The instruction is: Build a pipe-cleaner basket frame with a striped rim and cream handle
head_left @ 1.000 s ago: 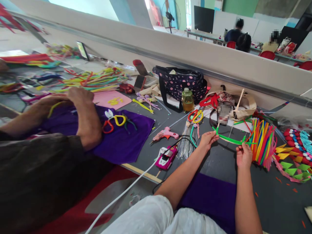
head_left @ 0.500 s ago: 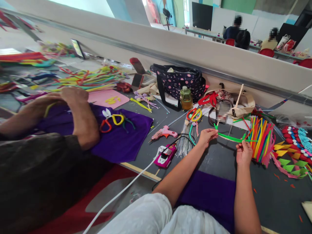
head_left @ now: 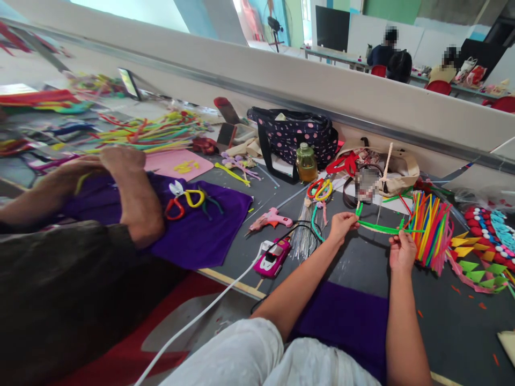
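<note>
Stretched between my two hands is a green pipe-cleaner piece point(head_left: 378, 229), a long bar with short upturned ends. My left hand point(head_left: 344, 226) pinches its left end between thumb and fingers. At the other end, my right hand point(head_left: 403, 249) is closed on it, and a green tip sticks out to the right. A cream fuzzy stem point(head_left: 387, 163) rises behind the bar; whether it is joined to it I cannot tell. Just right of my right hand lies a bundle of coloured pipe cleaners point(head_left: 432, 228). A purple cloth point(head_left: 338, 321) hangs over the table edge below my forearms.
Left of my arms lie a pink glue gun point(head_left: 269, 220), a magenta-and-white device point(head_left: 272, 257), wire stems point(head_left: 303, 238) and scissors point(head_left: 321, 188). A bottle point(head_left: 307, 163) and dotted bag point(head_left: 295, 139) stand behind. A co-worker's hands point(head_left: 120, 158) are at far left, near other scissors point(head_left: 185, 198).
The green piece has tilted slightly in my hands, its upturned ends showing taller. The cream stem's tip has shifted left and a little down. Both hands keep their grip.
</note>
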Available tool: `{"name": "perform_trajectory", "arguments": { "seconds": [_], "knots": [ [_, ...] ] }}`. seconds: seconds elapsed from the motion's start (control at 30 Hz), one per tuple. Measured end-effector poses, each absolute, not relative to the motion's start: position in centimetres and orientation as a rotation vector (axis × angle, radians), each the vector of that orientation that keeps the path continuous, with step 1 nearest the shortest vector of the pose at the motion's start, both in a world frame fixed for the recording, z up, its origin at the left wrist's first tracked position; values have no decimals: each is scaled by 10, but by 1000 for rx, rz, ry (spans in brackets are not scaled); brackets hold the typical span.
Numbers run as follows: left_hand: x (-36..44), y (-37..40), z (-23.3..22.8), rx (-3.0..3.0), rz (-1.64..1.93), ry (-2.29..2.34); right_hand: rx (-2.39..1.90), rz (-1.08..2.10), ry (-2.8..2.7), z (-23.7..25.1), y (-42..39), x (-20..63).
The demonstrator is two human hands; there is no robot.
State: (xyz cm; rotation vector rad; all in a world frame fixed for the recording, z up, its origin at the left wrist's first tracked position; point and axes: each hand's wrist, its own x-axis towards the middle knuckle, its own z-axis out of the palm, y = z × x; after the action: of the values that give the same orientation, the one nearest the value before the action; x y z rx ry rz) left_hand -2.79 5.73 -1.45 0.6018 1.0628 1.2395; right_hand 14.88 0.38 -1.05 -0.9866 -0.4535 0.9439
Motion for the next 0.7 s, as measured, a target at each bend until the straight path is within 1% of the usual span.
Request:
{"name": "perform_trajectory", "arguments": {
  "seconds": [0.7],
  "knots": [
    [-38, 56, -22, 427, 1024, 835, -973, 963, -413, -17, 6, 156]
  ]
}}
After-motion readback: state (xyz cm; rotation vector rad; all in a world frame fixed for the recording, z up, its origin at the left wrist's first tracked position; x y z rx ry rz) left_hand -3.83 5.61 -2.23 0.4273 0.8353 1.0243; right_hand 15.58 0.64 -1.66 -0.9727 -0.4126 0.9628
